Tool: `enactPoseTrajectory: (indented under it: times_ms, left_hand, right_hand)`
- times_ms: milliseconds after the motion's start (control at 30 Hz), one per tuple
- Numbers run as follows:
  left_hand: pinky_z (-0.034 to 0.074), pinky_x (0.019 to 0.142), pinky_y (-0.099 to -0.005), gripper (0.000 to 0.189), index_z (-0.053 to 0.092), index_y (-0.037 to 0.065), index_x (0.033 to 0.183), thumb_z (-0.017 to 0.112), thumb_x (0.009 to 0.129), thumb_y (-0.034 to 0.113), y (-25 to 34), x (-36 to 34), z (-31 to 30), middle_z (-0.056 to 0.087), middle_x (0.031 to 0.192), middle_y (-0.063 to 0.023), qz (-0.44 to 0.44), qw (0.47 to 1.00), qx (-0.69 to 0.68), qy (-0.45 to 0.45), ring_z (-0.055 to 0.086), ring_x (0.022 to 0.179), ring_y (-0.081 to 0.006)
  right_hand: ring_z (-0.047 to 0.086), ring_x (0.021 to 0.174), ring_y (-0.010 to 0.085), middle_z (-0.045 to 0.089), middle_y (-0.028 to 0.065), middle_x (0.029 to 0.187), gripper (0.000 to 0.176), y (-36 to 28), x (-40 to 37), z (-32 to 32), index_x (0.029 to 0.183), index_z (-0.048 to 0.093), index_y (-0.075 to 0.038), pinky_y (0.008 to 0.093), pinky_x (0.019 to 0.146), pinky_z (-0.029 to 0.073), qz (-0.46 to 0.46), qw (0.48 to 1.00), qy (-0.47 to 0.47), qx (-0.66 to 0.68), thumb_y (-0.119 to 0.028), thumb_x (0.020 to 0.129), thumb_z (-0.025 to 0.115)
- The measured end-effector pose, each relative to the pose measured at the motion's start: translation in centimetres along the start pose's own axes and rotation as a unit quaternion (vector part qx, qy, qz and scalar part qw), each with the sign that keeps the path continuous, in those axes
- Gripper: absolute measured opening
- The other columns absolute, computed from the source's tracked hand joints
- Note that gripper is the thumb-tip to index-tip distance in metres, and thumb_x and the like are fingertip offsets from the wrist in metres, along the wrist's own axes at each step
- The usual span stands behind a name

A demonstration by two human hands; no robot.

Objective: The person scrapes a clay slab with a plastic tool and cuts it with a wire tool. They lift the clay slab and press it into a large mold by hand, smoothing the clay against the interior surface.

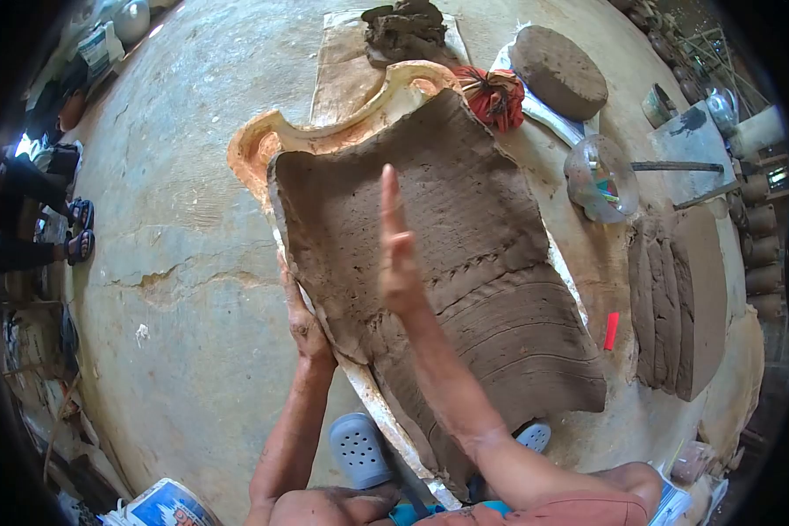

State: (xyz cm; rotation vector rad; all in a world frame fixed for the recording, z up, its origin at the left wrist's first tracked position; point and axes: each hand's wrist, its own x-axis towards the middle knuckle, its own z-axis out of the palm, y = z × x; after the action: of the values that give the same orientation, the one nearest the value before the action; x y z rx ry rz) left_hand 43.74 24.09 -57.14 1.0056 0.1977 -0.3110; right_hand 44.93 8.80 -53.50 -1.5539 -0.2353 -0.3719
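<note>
A large sheet of wet brown clay lies over a pale, orange-stained mould with a scalloped far end. The sheet has curved score lines and a rough seam across its middle, and its right side reaches past the mould's edge. My left hand holds the mould's left side, fingers along the outer edge. Over the left half of the clay is my right hand, turned edge-on with its fingers stretched out and nothing in it; it is slightly blurred.
A round clay slab, a red cloth bundle and a clay lump sit beyond the mould. To the right are a clear plastic bowl, a red tool and stacked clay slabs. A person's sandalled feet are at left.
</note>
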Motion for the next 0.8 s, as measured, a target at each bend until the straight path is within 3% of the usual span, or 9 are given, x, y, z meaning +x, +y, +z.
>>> enactPoseTrajectory:
  times_ms: [33,67,167,233,300,367,467,600,800]
  left_hand:
    - [0.034,0.127,-0.0400,0.069,0.035,0.010,0.167,0.029,0.116,0.056,0.2,-0.2,0.2,0.045,0.165,-0.0080,-0.001,1.000,0.000,-0.005,0.046,0.149,-0.0267]
    - [0.036,0.126,-0.0409,0.069,0.036,0.009,0.166,0.029,0.116,0.056,0.4,-0.1,0.8,0.047,0.164,-0.0083,0.021,1.000,0.005,0.007,0.048,0.147,-0.0269]
    - [0.040,0.124,-0.0422,0.070,0.037,0.008,0.165,0.028,0.116,0.057,0.2,-0.5,1.0,0.050,0.161,-0.0095,0.051,0.998,0.016,0.014,0.052,0.143,-0.0272]
    - [0.039,0.124,-0.0410,0.069,0.036,0.007,0.165,0.028,0.116,0.055,0.5,-0.3,1.1,0.050,0.160,-0.0098,0.016,1.000,-0.006,0.008,0.052,0.144,-0.0266]
    - [0.040,0.123,-0.0406,0.069,0.038,0.007,0.164,0.028,0.116,0.055,0.1,0.1,0.6,0.051,0.160,-0.0097,0.015,1.000,-0.007,0.000,0.052,0.143,-0.0264]
    - [0.041,0.122,-0.0403,0.068,0.039,0.007,0.163,0.028,0.116,0.055,0.5,-0.3,0.3,0.051,0.159,-0.0097,0.020,1.000,-0.007,-0.009,0.053,0.142,-0.0261]
    - [0.043,0.120,-0.0397,0.068,0.045,0.007,0.160,0.028,0.116,0.056,-0.2,0.4,0.5,0.054,0.156,-0.0088,0.059,0.998,0.022,0.024,0.054,0.140,-0.0249]
    - [0.041,0.121,-0.0391,0.068,0.042,0.007,0.162,0.027,0.116,0.056,-0.6,0.4,-0.4,0.052,0.157,-0.0087,0.016,1.000,0.003,0.001,0.052,0.142,-0.0245]
    - [0.040,0.122,-0.0394,0.068,0.037,0.009,0.165,0.029,0.116,0.055,-0.7,-0.1,-0.6,0.049,0.161,-0.0088,0.058,0.995,0.076,0.009,0.050,0.144,-0.0253]
  right_hand:
    - [-0.002,0.167,0.0326,0.002,0.0161,0.181,0.092,1.4,-0.9,0.7,0.172,0.014,-0.005,0.0519,0.132,-0.003,0.032,0.993,0.043,-0.102,-0.071,0.109,0.017]
    - [0.001,0.166,0.0375,0.004,0.0166,0.181,0.093,4.1,-3.4,2.6,0.173,0.016,-0.008,0.0615,0.130,-0.001,0.135,0.974,-0.100,-0.151,-0.074,0.107,0.018]
    - [0.002,0.166,0.0417,0.006,0.0170,0.181,0.093,2.7,-2.1,1.6,0.173,0.015,-0.012,0.0684,0.128,0.001,0.158,0.969,-0.150,-0.121,-0.076,0.106,0.019]
    - [0.003,0.166,0.0432,0.008,0.0173,0.181,0.093,1.6,-0.9,-1.2,0.174,0.013,-0.013,0.0680,0.128,0.002,0.170,0.964,-0.184,-0.091,-0.076,0.106,0.021]
    - [0.004,0.165,0.0442,0.011,0.0168,0.180,0.092,1.8,0.3,-2.8,0.174,0.012,-0.013,0.0694,0.128,0.004,0.035,0.956,-0.009,-0.290,-0.075,0.107,0.024]
    - [0.007,0.165,0.0446,0.013,0.0171,0.180,0.090,6.0,-0.7,-1.6,0.173,0.016,-0.010,0.0708,0.128,0.007,0.023,0.915,0.017,-0.402,-0.072,0.108,0.026]
    - [0.013,0.165,0.0429,0.014,0.0170,0.180,0.093,8.1,-0.5,-1.3,0.170,0.023,-0.005,0.0721,0.127,0.009,0.165,0.878,-0.184,-0.410,-0.074,0.107,0.027]
    - [0.007,0.166,0.0402,0.013,0.0173,0.180,0.099,5.9,3.3,-3.8,0.170,0.025,-0.006,0.0718,0.128,0.004,0.030,0.867,-0.120,-0.484,-0.079,0.104,0.027]
    - [0.004,0.167,0.0376,0.012,0.0161,0.180,0.102,12.4,4.3,-6.9,0.171,0.024,-0.007,0.0701,0.129,0.000,0.112,0.775,-0.183,-0.594,-0.081,0.102,0.032]
